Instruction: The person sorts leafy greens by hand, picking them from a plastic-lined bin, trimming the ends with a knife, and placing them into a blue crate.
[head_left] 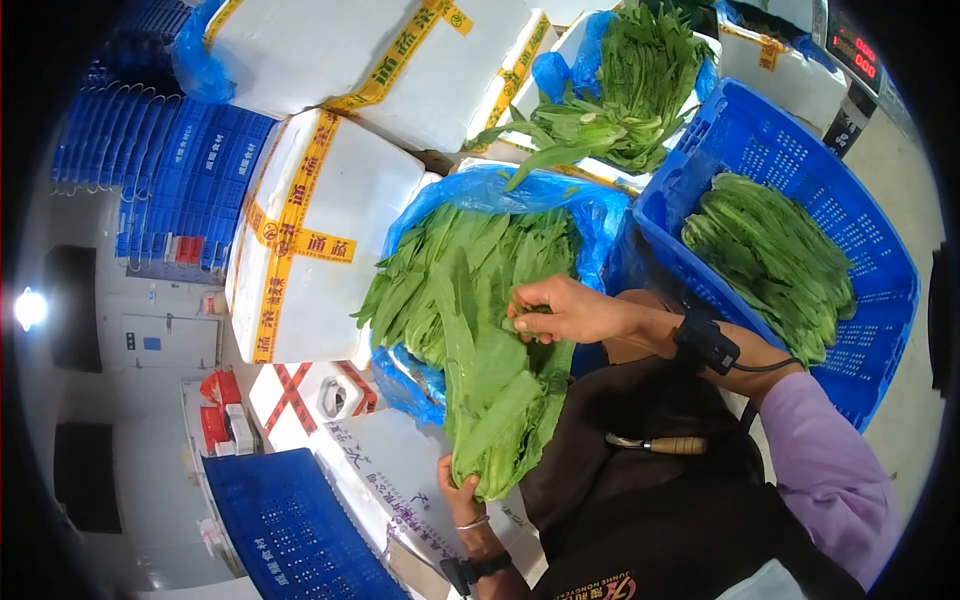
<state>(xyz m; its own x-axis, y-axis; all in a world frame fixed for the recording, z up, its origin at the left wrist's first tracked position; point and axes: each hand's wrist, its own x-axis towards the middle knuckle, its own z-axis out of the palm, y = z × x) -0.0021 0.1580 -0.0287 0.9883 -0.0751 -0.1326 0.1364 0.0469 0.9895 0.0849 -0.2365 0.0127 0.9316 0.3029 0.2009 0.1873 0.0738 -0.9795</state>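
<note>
A bunch of long-leaf lettuce (490,400) is held upright against my apron, its stem end low. My left hand (465,495) is closed around that lower end, with a bracelet at the wrist. At the upper right side of the bunch, my right hand (560,310) has its fingers pinched on a green leaf; part of the leaf is hidden by the fingers. Behind the bunch stands a foam box lined with a blue plastic bag (605,225), full of more leaf lettuce (420,270). My hands are in front of it.
On the right, a blue perforated crate (880,290) holds a pile of lettuce (770,260). Taped white foam boxes (345,190) stand behind and left. Another open box holds leafy greens (640,90). A wooden-handled tool (670,445) hangs at my apron. Blue crates (200,160) are stacked at left.
</note>
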